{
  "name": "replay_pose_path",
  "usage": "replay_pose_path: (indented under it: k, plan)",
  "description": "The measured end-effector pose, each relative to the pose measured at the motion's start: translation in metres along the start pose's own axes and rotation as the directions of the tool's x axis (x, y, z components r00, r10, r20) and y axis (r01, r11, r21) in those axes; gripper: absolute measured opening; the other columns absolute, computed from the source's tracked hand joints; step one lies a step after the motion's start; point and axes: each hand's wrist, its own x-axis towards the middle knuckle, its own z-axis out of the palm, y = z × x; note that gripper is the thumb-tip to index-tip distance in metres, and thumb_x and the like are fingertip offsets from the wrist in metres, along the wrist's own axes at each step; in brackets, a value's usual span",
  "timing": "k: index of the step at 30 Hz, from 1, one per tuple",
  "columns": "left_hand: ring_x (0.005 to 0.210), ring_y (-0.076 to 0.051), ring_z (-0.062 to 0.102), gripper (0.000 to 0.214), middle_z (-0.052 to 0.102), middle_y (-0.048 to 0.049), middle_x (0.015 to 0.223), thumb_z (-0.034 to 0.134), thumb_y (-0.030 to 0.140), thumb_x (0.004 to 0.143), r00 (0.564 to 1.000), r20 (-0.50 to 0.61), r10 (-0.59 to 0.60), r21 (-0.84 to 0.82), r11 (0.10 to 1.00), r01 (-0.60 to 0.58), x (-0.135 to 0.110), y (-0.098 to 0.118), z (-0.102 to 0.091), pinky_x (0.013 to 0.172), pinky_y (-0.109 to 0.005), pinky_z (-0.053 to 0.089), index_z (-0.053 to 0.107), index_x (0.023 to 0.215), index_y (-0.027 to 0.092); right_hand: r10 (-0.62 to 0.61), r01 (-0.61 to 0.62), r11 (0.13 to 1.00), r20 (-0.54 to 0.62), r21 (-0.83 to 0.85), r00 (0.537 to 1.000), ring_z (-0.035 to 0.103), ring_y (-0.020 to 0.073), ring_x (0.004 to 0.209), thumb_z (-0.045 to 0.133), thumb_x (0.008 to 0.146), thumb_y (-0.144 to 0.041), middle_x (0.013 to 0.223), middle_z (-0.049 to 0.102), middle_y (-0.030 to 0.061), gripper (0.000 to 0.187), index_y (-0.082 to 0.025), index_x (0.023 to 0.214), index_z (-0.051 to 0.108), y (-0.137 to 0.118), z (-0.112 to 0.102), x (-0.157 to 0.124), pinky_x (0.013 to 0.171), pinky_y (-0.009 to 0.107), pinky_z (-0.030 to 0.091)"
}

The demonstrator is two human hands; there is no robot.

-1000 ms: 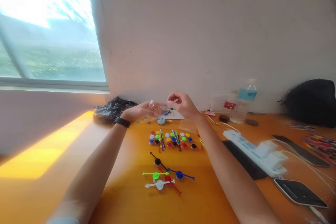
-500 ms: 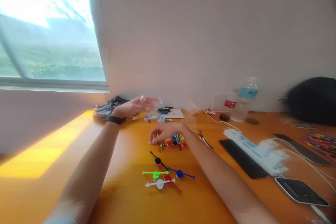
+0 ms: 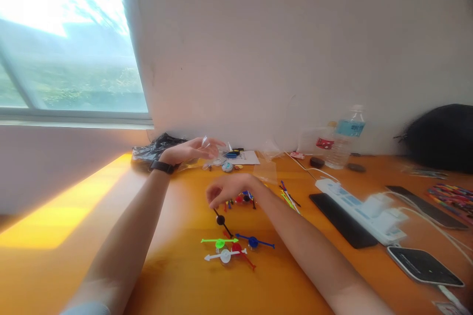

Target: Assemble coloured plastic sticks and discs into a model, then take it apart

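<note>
In the head view, the right hand [image 3: 221, 191] is the nearer one to the black arrow spinner [image 3: 220, 220], which lies at five o'clock from its fingertips. The spinner's long axis runs from eleven to five o'clock, and its eleven o'clock end meets the fingertips. Thumb and fingers appear pinched on that end; whether the spinner is lifted off the wood I cannot tell.

The left hand [image 3: 194, 150] is farther off, at eleven o'clock from the spinner, with fingers loosely bent and a bit of clear plastic [image 3: 205, 142] at them; gripped or merely resting there, I cannot tell.

Around the black spinner, the green arrow spinner [image 3: 220, 243] sits near at six o'clock, with the white arrow spinner [image 3: 225, 256] beyond it. The red arrow spinner [image 3: 236, 247] is at five, the blue arrow spinner [image 3: 253, 242] at four. Colored discs [image 3: 239, 199] lie partly hidden behind the right hand, and loose plastic arrows [image 3: 290, 198] at two.

The tabletop [image 3: 177, 256] ends against the wall [image 3: 236, 59] at twelve o'clock; its near edge is out of view. Room to move looks widest toward eight o'clock, as far as the left forearm [image 3: 127, 236], and tightest toward five, among the spinners.
</note>
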Motion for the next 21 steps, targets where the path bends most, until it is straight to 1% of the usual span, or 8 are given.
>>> replay_pose_path:
  k: [5, 8, 10, 12, 15, 17, 19, 21]
  plan:
    - [0.102, -0.024, 0.063, 0.058, 0.069, -0.0099, 0.108, 0.072, 0.040, 0.090, 0.998, -0.056, 0.025, -0.029, 0.999, -0.027, -0.003, 0.000, -0.001, 0.090, -0.032, 0.050, 0.061, 0.143, 0.019, -0.201, 0.229, 0.960, -0.170, 0.164, 0.965, 0.058, 0.0093, 0.068, 0.076, 0.088, -0.041, 0.084, 0.069, 0.0006, 0.026, -0.017, 0.093, 0.067, -0.032, -0.010, -0.039, 0.061, 0.021, 0.046]
    - [0.107, -0.025, 0.063, 0.058, 0.071, -0.0095, 0.111, 0.073, 0.040, 0.090, 0.997, -0.054, 0.050, -0.078, 0.995, -0.054, -0.003, -0.003, -0.002, 0.094, -0.032, 0.050, 0.061, 0.143, 0.020, -0.321, 0.414, 0.892, -0.392, 0.180, 0.862, 0.052, 0.0088, 0.067, 0.077, 0.088, -0.040, 0.082, 0.063, -0.0005, 0.026, -0.017, 0.089, 0.066, -0.054, -0.012, -0.064, 0.059, 0.022, 0.042]
    - [0.109, -0.025, 0.064, 0.055, 0.072, -0.0091, 0.113, 0.073, 0.038, 0.090, 0.996, -0.058, 0.070, -0.081, 0.994, -0.075, -0.002, -0.005, -0.002, 0.097, -0.033, 0.050, 0.062, 0.141, 0.020, -0.373, 0.551, 0.816, -0.567, 0.176, 0.734, 0.046, 0.0088, 0.063, 0.078, 0.088, -0.042, 0.076, 0.056, -0.0024, 0.026, -0.019, 0.088, 0.065, -0.066, -0.014, -0.079, 0.055, 0.023, 0.037]
    - [0.108, -0.026, 0.065, 0.054, 0.073, -0.0098, 0.113, 0.074, 0.035, 0.089, 0.994, -0.059, 0.087, -0.074, 0.993, -0.091, 0.000, -0.007, -0.002, 0.098, -0.034, 0.049, 0.063, 0.140, 0.020, -0.364, 0.643, 0.755, -0.732, 0.130, 0.576, 0.040, 0.0085, 0.059, 0.079, 0.087, -0.043, 0.073, 0.050, -0.0038, 0.027, -0.020, 0.087, 0.065, -0.074, -0.017, -0.093, 0.052, 0.024, 0.032]
    - [0.102, -0.026, 0.067, 0.058, 0.073, -0.0122, 0.110, 0.075, 0.035, 0.089, 0.994, -0.027, 0.104, -0.087, 0.991, -0.105, 0.003, -0.007, -0.001, 0.095, -0.036, 0.050, 0.061, 0.141, 0.016, -0.297, 0.697, 0.717, -0.904, 0.000, 0.306, 0.034, 0.0081, 0.055, 0.082, 0.084, -0.047, 0.072, 0.047, -0.0044, 0.031, -0.022, 0.087, 0.064, -0.078, -0.024, -0.107, 0.049, 0.025, 0.027]
    - [0.098, -0.024, 0.068, 0.058, 0.073, -0.0126, 0.107, 0.075, 0.037, 0.090, 0.995, 0.008, 0.101, -0.081, 0.992, -0.100, 0.005, -0.006, 0.000, 0.091, -0.036, 0.051, 0.061, 0.142, 0.015, -0.249, 0.690, 0.720, -0.957, -0.078, 0.151, 0.033, 0.0082, 0.054, 0.082, 0.083, -0.050, 0.072, 0.047, -0.0044, 0.033, -0.023, 0.089, 0.064, -0.074, -0.030, -0.109, 0.048, 0.025, 0.027]
    - [0.097, -0.023, 0.067, 0.057, 0.072, -0.0120, 0.107, 0.076, 0.037, 0.090, 0.995, 0.031, 0.093, -0.064, 0.994, -0.091, 0.007, -0.006, 0.000, 0.089, -0.034, 0.052, 0.062, 0.141, 0.017, -0.218, 0.664, 0.736, -0.975, -0.134, 0.045, 0.035, 0.0085, 0.056, 0.081, 0.083, -0.052, 0.073, 0.048, -0.0038, 0.035, -0.023, 0.089, 0.063, -0.067, -0.035, -0.106, 0.049, 0.025, 0.028]
    - [0.099, -0.024, 0.067, 0.056, 0.072, -0.0120, 0.109, 0.077, 0.037, 0.088, 0.996, 0.033, 0.088, -0.055, 0.995, -0.086, 0.008, -0.006, 0.000, 0.088, -0.034, 0.052, 0.064, 0.140, 0.018, -0.211, 0.624, 0.763, -0.977, -0.167, -0.003, 0.040, 0.0091, 0.059, 0.080, 0.083, -0.053, 0.077, 0.052, -0.0024, 0.036, -0.022, 0.089, 0.063, -0.058, -0.038, -0.098, 0.050, 0.024, 0.031]
